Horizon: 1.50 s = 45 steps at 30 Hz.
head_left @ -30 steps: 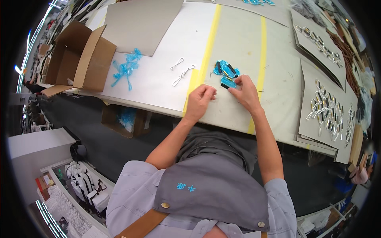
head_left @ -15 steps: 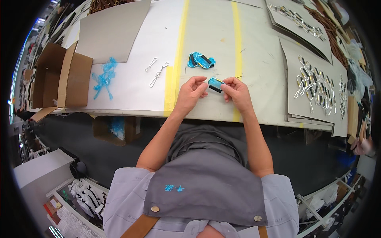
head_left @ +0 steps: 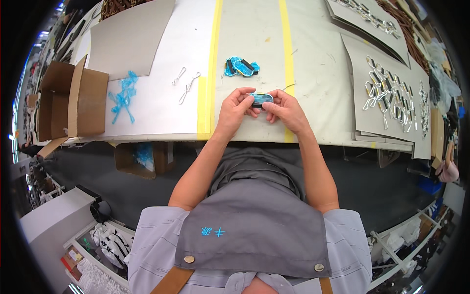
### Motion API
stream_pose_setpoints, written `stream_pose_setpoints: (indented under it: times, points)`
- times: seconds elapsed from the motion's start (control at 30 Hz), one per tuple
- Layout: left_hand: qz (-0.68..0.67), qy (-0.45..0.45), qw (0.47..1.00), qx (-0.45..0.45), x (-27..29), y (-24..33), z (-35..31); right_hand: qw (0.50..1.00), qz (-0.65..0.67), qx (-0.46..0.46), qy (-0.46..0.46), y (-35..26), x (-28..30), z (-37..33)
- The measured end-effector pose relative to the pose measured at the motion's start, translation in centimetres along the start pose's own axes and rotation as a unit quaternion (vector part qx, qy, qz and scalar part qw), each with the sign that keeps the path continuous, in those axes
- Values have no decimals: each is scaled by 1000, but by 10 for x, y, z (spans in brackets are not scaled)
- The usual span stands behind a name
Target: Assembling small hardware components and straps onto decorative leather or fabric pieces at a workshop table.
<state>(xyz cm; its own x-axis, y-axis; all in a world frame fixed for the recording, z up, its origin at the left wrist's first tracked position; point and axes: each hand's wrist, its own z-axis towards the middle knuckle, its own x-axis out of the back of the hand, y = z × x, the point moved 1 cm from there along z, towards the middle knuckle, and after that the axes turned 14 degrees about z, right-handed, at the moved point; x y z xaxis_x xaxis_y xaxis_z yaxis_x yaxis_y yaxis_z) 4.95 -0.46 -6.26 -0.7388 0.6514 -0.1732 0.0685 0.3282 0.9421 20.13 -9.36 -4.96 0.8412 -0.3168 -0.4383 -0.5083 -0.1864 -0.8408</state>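
Between both hands, just above the near part of the table, is an oval metal ring covered in blue film, with a black bar along its near side. My left hand pinches its left end with thumb and fingers. On the other end, the thumb and fingers of my right hand are closed. A small pile of similar blue-filmed rings lies just beyond my hands. To the left, two silver snap hooks rest on white paper.
Crumpled blue film lies beside an open cardboard box at the left. On the right, grey boards carry rows of metal hooks and rings. Yellow tape strips cross the table. Another box sits below its edge.
My hands have come closer together, and the left now grips the blue-filmed ring too. The ring has turned from tilted to nearly level. The whole view has shifted slightly.
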Motion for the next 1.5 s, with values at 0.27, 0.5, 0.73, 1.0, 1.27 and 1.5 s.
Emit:
stream_pose_setpoints:
  times: [0.27, 0.5, 0.73, 1.0, 1.27, 1.5]
  points:
    - [111, 75, 989, -62, -4, 2, 5, 1000, 1, 7, 8, 6, 8, 4]
    - [162, 1, 987, 8, 14, 16, 9, 999, -5, 31, 26, 4, 3, 2]
    - [156, -125, 977, 73, 25, 26, 11, 999, -44, -3, -11, -5, 5, 1]
    - [183, -141, 971, 61, 21, 24, 9, 999, -31, -20, -27, -5, 7, 2]
    - [360, -125, 923, 56, 4, 33, 13, 997, 26, 46, -58, 2, 19, 0]
    - [300, -155, 936, 96, 11, 36, 13, 998, 23, 39, -37, 4, 17, 0]
